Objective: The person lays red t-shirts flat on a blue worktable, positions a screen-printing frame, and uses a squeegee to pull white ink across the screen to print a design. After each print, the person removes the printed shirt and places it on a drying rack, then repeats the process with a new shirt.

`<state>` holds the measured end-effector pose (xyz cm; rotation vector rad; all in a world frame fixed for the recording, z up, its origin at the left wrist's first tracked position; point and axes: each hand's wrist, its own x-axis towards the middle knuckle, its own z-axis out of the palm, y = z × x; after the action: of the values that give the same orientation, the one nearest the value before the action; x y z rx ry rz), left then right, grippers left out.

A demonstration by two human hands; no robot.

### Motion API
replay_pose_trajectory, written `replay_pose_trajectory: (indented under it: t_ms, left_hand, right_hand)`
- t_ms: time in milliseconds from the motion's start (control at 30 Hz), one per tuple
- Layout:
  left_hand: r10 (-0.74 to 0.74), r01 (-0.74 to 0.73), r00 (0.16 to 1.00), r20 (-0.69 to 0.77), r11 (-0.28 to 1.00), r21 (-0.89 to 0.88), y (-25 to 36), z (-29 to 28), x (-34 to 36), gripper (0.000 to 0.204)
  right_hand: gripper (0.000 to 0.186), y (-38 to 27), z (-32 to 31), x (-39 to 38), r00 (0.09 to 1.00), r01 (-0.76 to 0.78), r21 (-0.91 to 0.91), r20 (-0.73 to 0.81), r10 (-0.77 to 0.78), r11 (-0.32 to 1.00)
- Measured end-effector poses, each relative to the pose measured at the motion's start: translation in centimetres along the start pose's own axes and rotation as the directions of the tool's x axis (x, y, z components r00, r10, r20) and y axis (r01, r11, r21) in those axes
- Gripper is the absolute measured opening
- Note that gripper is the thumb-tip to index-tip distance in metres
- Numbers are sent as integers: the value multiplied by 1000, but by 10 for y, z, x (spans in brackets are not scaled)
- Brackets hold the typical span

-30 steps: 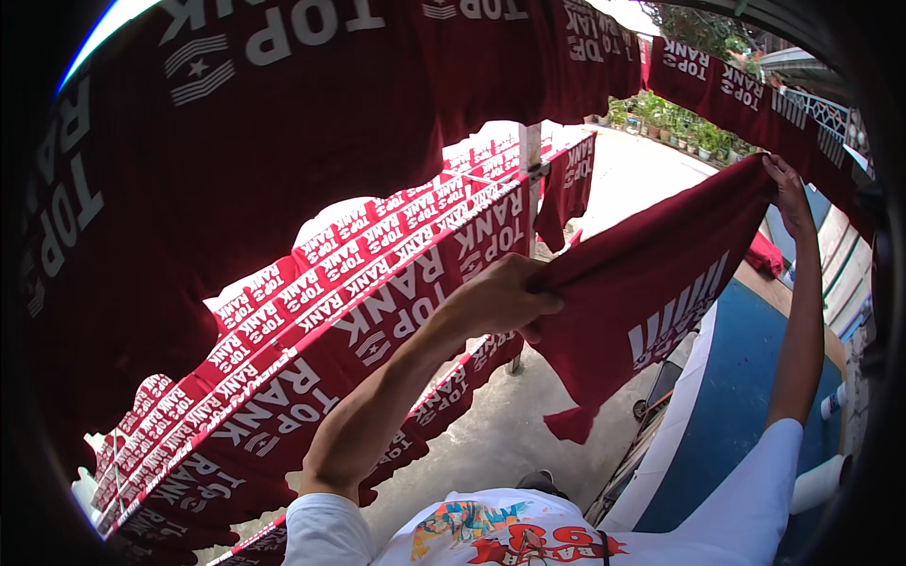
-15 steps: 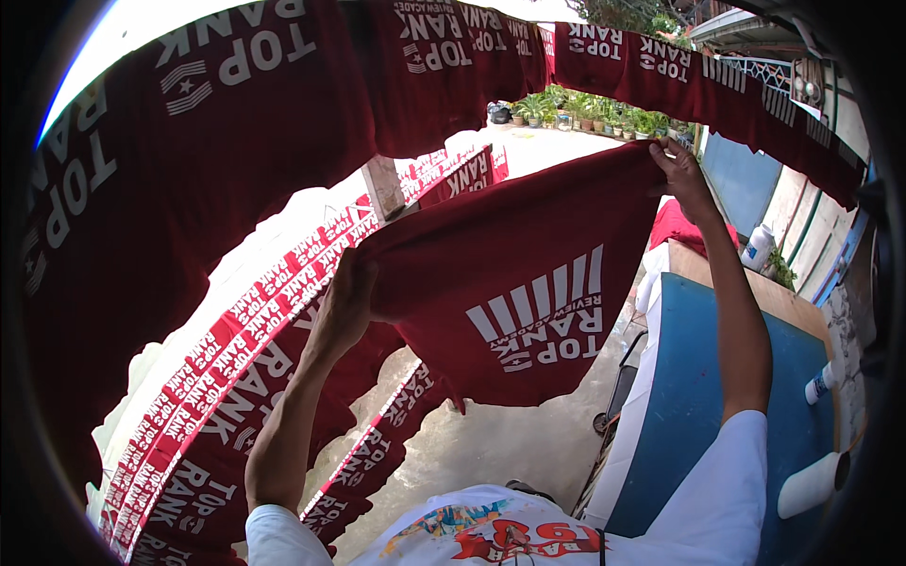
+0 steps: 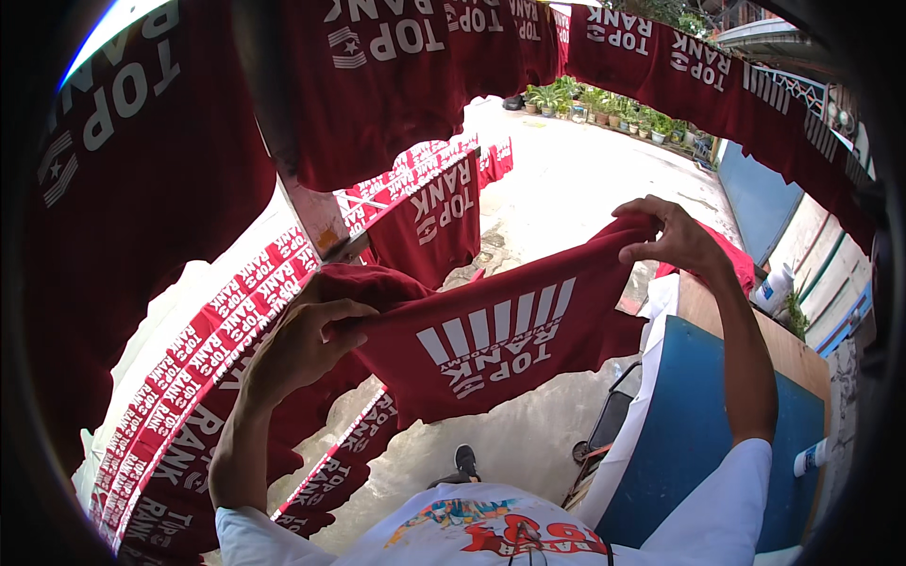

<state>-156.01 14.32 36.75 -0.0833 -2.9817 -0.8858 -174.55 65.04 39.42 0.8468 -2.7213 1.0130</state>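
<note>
Stretched between my two hands is a dark red cloth (image 3: 595, 302) with white printed stripes and lettering, upside down to me. My left hand (image 3: 297, 349) pinches its left end, where a bunched fold lies over the fingers. With thumb and fingers, my right hand (image 3: 675, 236) grips the upper right corner, set higher and farther out. The cloth sags a little and its lower edge hangs free above the pavement. Behind it a similar red cloth (image 3: 434, 222) hangs beside a post.
Rows of red printed cloths (image 3: 377, 104) hang overhead and along the left. A post (image 3: 316, 212) rises beyond my left hand. To my right stands a blue-topped table (image 3: 698, 406) with a white bottle (image 3: 776, 286) and red fabric (image 3: 727, 253) near its far end. Potted plants (image 3: 613, 108) line the back.
Both hands have come lower, the right one most clearly. The cloth has gone from a tall drape to a narrower, partly folded strip. My view has shifted, bringing a shoe into sight.
</note>
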Motion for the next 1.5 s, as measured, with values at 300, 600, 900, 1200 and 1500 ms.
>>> replay_pose_trajectory:
  t_ms: [300, 600, 900, 1200, 1500]
  left_hand:
    - [108, -71, 939, -328, 990, 121, -2, 20, 68, 16]
    - [90, -96, 900, -428, 995, 7, 19, 41, 122, 13]
    - [-57, 2, 817, -573, 995, -97, 13, 79, 184, 13]
    - [-193, -206, 605, -772, 899, -386, 11, 108, 209, 6]
    - [-376, 13, 373, -848, 916, -401, 0, 81, 226, 21]
  right_hand:
    - [19, 47, 21, 99, 984, 167, -137, 76, -158, 976]
    - [10, 96, 42, 184, 953, 301, -110, 0, -303, 947]
    - [13, 156, 40, 296, 670, 685, 268, 134, -730, 678]
    - [20, 188, 72, 374, 606, 288, 872, 155, -780, 397]
    - [31, 170, 105, 457, 649, 113, 969, 94, -755, 218]
